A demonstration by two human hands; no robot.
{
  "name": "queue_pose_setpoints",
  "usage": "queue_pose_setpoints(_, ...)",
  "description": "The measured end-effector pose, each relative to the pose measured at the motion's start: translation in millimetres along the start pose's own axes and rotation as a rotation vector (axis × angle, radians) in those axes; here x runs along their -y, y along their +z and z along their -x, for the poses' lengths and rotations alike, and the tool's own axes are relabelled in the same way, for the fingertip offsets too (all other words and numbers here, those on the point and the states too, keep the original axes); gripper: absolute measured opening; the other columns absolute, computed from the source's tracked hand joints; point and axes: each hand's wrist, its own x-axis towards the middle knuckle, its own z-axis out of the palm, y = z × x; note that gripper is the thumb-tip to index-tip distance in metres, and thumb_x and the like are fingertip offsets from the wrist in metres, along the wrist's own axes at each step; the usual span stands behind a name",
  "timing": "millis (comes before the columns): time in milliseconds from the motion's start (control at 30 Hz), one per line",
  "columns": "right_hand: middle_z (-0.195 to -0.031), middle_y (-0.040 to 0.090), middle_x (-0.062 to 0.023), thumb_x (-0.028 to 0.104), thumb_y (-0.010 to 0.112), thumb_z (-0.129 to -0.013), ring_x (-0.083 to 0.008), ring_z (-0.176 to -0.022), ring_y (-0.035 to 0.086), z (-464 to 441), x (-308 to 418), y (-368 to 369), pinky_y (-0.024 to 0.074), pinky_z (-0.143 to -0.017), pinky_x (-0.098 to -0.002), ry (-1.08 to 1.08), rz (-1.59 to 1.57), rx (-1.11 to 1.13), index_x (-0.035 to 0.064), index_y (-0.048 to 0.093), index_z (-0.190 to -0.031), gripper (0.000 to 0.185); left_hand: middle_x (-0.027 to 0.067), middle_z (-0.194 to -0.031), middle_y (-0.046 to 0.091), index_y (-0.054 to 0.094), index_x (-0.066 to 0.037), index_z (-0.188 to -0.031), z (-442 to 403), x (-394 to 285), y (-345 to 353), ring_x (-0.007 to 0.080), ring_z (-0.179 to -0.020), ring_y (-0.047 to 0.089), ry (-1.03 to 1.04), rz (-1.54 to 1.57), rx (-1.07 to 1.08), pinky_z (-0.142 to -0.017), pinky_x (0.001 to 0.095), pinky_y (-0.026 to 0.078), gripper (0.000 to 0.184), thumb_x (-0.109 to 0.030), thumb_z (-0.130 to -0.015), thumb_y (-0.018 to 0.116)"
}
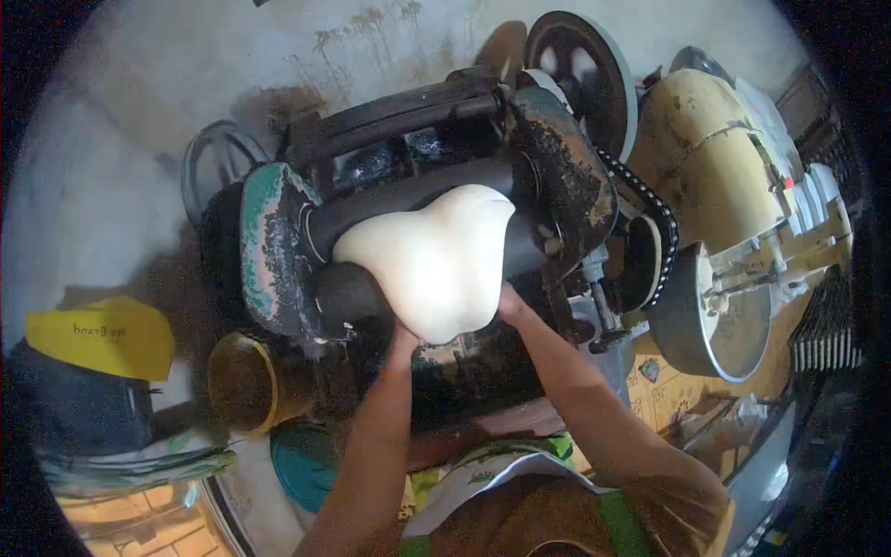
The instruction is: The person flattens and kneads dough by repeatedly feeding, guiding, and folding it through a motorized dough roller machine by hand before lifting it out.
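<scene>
A large, smooth piece of white dough (436, 260) lies over the dark rollers (418, 190) of an old dough roller machine. My left hand (405, 340) supports the dough at its lower left edge, fingers hidden beneath it. At the lower right edge, my right hand (509, 304) holds the dough too, and its fingers are also covered. Worn housings with chipped green and black paint (274, 255) flank the rollers on both sides.
A chain (664, 223) and a large wheel (585, 79) are on the machine's right. Beyond stands a cream-coloured mixer (710, 139) with a metal bowl (691, 316). On the left are a bucket (243, 381) and a yellow printed sheet (102, 339). A teal round object (302, 464) sits below.
</scene>
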Motion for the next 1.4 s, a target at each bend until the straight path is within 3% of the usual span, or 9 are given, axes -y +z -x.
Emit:
queue_pose_setpoints(67, -0.12, 0.064, -0.0137, 0.026, 0.048, -0.1, -0.0238, -0.108, 0.062, 50.2, 56.5, -0.4, 0.05, -0.092, -0.037, 0.07, -0.198, 0.013, 0.0, 0.059, -0.126, 0.039, 0.0127, -0.143, 0.049, 0.041, -0.006, -0.145, 15.1, -11.6, 15.0, 0.0251, -0.125, 0.052, 0.339, 0.005, 0.07, -0.1, 0.0432, 0.048, 0.057, -0.043, -0.103, 0.041)
queue_pose_setpoints(200, -0.123, 0.063, -0.0119, 0.028, 0.051, -0.101, -0.0198, -0.109, 0.06, 67.5, 168.0, 13.6, 0.0466, -0.096, -0.0378, 0.163, -0.08, -0.124, -0.0016, 0.054, -0.131, 0.043, 0.0117, -0.145, 0.047, 0.039, -0.006, -0.147, -8.5, 32.4, -13.5, 0.0245, -0.126, 0.051, 0.215, -0.025, -0.034, -0.101, 0.0421, 0.047, 0.059, -0.044, -0.102, 0.044)
queue_pose_setpoints(300, -0.134, 0.056, -0.0184, 0.035, 0.055, -0.097, -0.0261, -0.119, 0.056, 99.1, 296.1, 18.4, 0.0414, -0.104, -0.0392, 0.367, -0.452, -0.08, -0.0031, 0.049, -0.135, 0.054, 0.0111, -0.145, 0.047, 0.037, -0.005, -0.147, -32.6, 86.4, -45.0, 0.0251, -0.126, 0.051, 0.091, 0.259, -0.025, -0.103, 0.0418, 0.045, 0.059, -0.043, -0.103, 0.044)
queue_pose_setpoints(367, -0.148, 0.039, -0.0246, 0.04, 0.058, -0.093, -0.0366, -0.138, 0.039, 119.2, 322.5, 34.5, 0.0302, -0.113, -0.048, -0.133, 0.409, -0.337, -0.0023, 0.043, -0.14, 0.066, 0.0108, -0.145, 0.048, 0.037, -0.005, -0.148, -48.8, 108.8, -49.2, 0.0254, -0.125, 0.051, 0.029, 0.404, -0.009, -0.104, 0.0416, 0.044, 0.059, -0.042, -0.103, 0.043)
queue_pose_setpoints(467, -0.152, 0.029, -0.0275, 0.037, 0.058, -0.092, -0.0418, -0.143, 0.025, 82.7, 364.8, 43.7, 0.0202, -0.115, -0.0537, -0.26, 0.695, -0.369, -0.0012, 0.039, -0.143, 0.067, 0.0115, -0.145, 0.048, 0.035, -0.003, -0.148, -64.8, 152.7, -58.7, 0.0265, -0.126, 0.05, 0.122, 0.742, 0.162, -0.107, 0.0414, 0.041, 0.059, -0.041, -0.104, 0.042)
queue_pose_setpoints(567, -0.155, 0.02, -0.0314, 0.033, 0.057, -0.091, -0.0484, -0.145, 0.014, 7.0, 373.9, 57.9, 0.0086, -0.115, -0.0612, -0.384, 0.913, -0.414, 0.0012, 0.035, -0.146, 0.067, 0.0119, -0.144, 0.048, 0.036, -0.003, -0.148, -64.6, 149.6, -62.4, 0.0268, -0.126, 0.05, 0.098, 0.655, 0.107, -0.107, 0.0415, 0.041, 0.059, -0.041, -0.103, 0.042)
queue_pose_setpoints(933, -0.152, 0.026, -0.031, 0.026, 0.06, -0.089, -0.0483, -0.143, 0.021, -133.3, 396.1, 44.1, 0.0149, -0.114, -0.0598, -0.426, 1.11, -0.501, 0.0051, 0.039, -0.144, 0.062, 0.0139, -0.142, 0.049, 0.037, -0.002, -0.147, -134.3, 69.5, -102.8, 0.0286, -0.125, 0.05, -0.05, 0.115, -0.114, -0.104, 0.0426, 0.042, 0.057, -0.038, -0.103, 0.044)
queue_pose_setpoints(1300, -0.15, 0.031, -0.0283, 0.026, 0.062, -0.089, -0.0471, -0.14, 0.027, -143.2, 388.2, 28.8, 0.0228, -0.112, -0.0581, -0.584, 1.02, -0.514, 0.0034, 0.043, -0.139, 0.058, 0.0159, -0.141, 0.05, 0.039, -0.001, -0.146, 48.1, 106.5, -59.9, 0.0303, -0.123, 0.05, -0.144, -0.462, -0.349, -0.101, 0.0437, 0.043, 0.056, -0.036, -0.103, 0.046)
queue_pose_setpoints(1400, -0.15, 0.031, -0.0292, 0.025, 0.06, -0.089, -0.0488, -0.139, 0.028, -86.1, 389.5, 43.1, 0.0245, -0.112, -0.0573, -0.624, 0.908, -0.383, 0.0015, 0.042, -0.141, 0.059, 0.0161, -0.138, 0.051, 0.042, 0.0, -0.143, 75.9, 46.1, -20.5, 0.0291, -0.121, 0.051, -0.196, -0.326, -0.401, -0.098, 0.0429, 0.044, 0.055, -0.036, -0.102, 0.047)
